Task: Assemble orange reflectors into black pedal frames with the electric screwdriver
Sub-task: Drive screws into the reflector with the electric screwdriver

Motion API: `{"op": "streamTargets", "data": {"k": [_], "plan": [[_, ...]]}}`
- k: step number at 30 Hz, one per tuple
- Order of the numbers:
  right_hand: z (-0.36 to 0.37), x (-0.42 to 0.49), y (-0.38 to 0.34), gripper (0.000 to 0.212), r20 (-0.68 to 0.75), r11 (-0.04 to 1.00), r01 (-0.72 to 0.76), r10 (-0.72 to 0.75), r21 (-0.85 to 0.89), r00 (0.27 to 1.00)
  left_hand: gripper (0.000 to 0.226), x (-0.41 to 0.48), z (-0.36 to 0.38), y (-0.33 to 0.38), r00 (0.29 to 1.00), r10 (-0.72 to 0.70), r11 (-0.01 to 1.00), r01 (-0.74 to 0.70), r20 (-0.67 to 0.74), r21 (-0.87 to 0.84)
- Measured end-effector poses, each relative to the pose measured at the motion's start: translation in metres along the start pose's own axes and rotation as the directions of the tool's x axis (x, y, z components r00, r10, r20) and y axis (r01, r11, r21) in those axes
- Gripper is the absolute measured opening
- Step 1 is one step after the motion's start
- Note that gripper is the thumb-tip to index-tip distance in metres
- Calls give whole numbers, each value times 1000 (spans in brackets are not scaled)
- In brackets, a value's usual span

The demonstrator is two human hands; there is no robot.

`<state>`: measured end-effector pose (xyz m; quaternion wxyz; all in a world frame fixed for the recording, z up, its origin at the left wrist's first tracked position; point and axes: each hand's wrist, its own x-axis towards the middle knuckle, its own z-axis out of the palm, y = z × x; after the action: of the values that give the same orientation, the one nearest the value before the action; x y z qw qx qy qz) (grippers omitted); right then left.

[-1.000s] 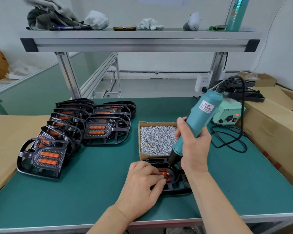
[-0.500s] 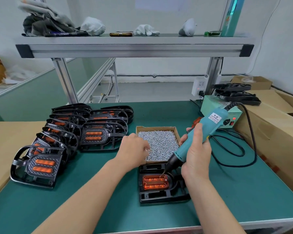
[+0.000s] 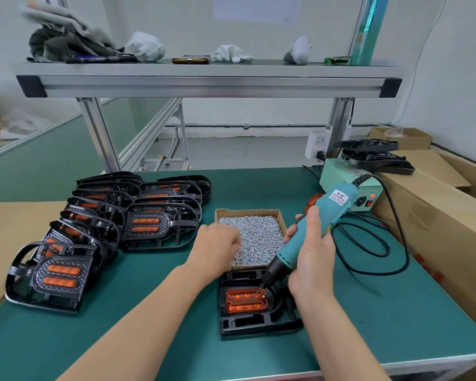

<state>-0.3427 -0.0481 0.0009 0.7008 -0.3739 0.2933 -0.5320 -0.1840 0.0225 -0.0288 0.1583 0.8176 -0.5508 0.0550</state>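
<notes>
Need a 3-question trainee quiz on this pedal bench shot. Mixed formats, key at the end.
1. True or false: the right hand grips the electric screwdriver.
2. Where is the left hand? A) at the screw box B) on the top shelf C) on the stacked finished pedals
3. Fill in: the screwdriver's tip points down at the orange ____ seated in the black pedal frame.
Key: 1 true; 2 A; 3 reflector.

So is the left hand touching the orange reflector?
Apart. Head view: left hand is at the screw box; black pedal frame shows between it and the orange reflector.
</notes>
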Motion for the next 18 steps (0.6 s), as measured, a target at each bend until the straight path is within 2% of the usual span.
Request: {"op": "streamTargets", "data": {"k": [2,5,8,10,12,14,18], "plan": [[-1,0,0,36,-11,1000,-4,4,1,1000,11,-3,1,0,999,-28,987,22,-37,-157],[1,0,-1,33,-28,1000,-1,1,9,1000,12,-8,-2,4,999,-32,961,23,-29,-277],[4,-2,-2,33,-49,1000,-4,5,15,999,17,-18,-9,11,986,-167,869,134,-26,-477],[5,-1,-3,31,-75,1000,7,-5,26,997,18,-26,-14,14,958,-282,698,240,49,-675],[6,-1,-7,30,-107,999,6,-2,37,994,17,-39,-19,17,925,-345,453,311,157,-836],[7,-1,-11,29,-134,996,-3,15,88,991,16,-54,-22,19,901,-365,269,345,237,-899],[11,-1,-18,26,-161,985,-11,40,175,986,15,-79,-22,23,853,-362,22,412,377,-911]]}}
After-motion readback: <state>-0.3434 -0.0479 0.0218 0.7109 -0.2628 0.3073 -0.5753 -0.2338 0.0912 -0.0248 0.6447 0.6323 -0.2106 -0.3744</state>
